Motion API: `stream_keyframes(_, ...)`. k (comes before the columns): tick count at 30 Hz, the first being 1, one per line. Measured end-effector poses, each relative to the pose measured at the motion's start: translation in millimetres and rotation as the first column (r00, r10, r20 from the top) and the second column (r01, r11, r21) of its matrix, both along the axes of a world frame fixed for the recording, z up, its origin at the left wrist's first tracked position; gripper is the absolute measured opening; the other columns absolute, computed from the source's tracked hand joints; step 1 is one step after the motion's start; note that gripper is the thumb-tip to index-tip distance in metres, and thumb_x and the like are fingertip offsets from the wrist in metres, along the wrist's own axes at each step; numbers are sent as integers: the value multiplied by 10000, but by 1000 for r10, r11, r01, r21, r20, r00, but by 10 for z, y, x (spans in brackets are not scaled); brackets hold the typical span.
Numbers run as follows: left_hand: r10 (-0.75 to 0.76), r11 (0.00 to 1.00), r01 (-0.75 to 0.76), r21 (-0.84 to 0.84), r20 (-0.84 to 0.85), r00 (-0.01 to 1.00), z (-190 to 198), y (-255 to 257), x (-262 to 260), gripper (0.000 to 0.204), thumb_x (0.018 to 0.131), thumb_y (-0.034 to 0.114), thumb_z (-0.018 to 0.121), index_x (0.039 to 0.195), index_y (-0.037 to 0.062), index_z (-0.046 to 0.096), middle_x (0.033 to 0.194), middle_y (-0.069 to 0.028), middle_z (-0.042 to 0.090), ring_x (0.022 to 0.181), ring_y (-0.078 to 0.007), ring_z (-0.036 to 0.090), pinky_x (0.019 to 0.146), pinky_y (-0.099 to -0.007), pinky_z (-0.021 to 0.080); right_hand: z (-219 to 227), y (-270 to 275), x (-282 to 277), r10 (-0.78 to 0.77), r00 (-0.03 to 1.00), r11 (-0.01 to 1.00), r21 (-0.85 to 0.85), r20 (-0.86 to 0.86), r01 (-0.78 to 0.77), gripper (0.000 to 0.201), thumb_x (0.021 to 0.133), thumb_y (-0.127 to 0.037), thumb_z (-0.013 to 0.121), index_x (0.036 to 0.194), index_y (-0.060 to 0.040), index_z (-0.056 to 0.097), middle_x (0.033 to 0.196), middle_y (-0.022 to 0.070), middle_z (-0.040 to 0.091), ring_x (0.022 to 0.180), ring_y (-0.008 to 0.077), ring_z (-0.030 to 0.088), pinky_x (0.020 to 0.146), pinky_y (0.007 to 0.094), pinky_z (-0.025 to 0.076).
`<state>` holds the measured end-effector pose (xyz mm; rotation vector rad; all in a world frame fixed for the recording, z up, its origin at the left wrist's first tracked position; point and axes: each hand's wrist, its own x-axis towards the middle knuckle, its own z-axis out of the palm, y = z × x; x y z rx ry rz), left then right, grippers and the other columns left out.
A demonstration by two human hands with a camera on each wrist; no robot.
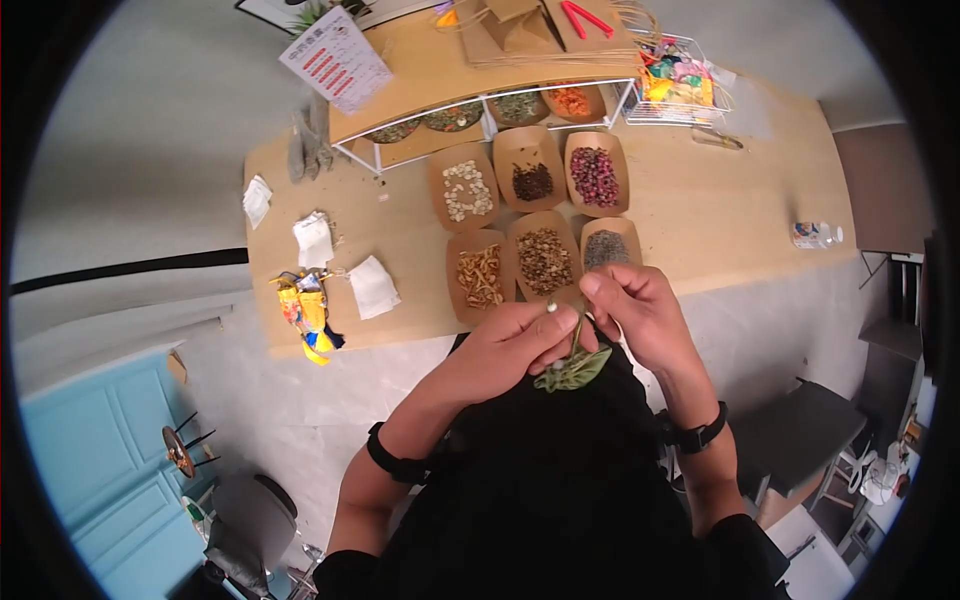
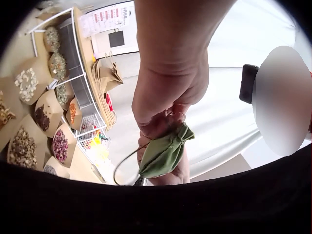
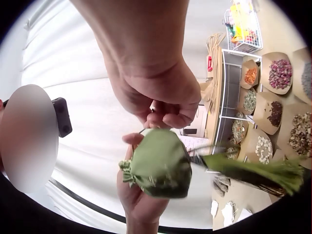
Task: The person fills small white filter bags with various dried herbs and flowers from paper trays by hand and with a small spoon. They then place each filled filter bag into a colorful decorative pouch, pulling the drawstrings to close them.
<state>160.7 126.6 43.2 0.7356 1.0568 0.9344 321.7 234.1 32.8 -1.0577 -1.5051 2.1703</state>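
Observation:
A small green drawstring pouch (image 1: 575,371) with a gathered neck hangs by its cord just below both hands, in front of the person's black top. My left hand (image 1: 525,338) pinches the cord between thumb and forefinger, a tiny white bead (image 1: 552,308) showing by the thumb. Close beside it, my right hand (image 1: 642,305) also pinches the cord, thumb against curled fingers. In the right wrist view the pouch's plump body (image 3: 162,163) faces the camera, and a blurred green tassel (image 3: 258,173) trails from it. A loop of cord (image 2: 117,168) curves out in the left wrist view.
Several paper trays of dried herbs and flowers, such as rosebuds (image 1: 594,178), stand on the wooden table (image 1: 700,200). Behind them is a raised shelf (image 1: 420,60) with paper bags. White packets (image 1: 374,288) and yellow-blue pouches (image 1: 305,310) lie left; a bottle (image 1: 818,235) lies right.

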Motion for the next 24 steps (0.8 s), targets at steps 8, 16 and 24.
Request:
stream_keyframes(8,386,920,-375,-118,91,918,-250,288,205,340,1033,297,447,876,35,594,652,26,439,602,-69,404,580,-229,353,-121,-58,185,7,999,665,747,-43,28,413,817,-204,777,1108,-21,547,1004,107,592,927,212,582,809,349,481)
stream_keyframes(16,537,843,-507,-179,279,796,-342,540,187,249,1036,235,446,952,38,574,715,-7,481,662,-138,484,637,-265,414,-185,51,298,88,970,374,896,225,-242,353,698,-88,749,1010,-9,603,902,107,519,879,295,529,809,387,469)
stream_keyframes(24,446,871,-393,-295,139,884,-698,912,438,264,1020,257,473,1123,30,561,893,-39,586,853,-152,570,759,-284,461,-539,353,844,-9,949,696,683,315,-220,239,781,-128,713,979,-11,648,862,115,567,754,256,575,687,367,502)
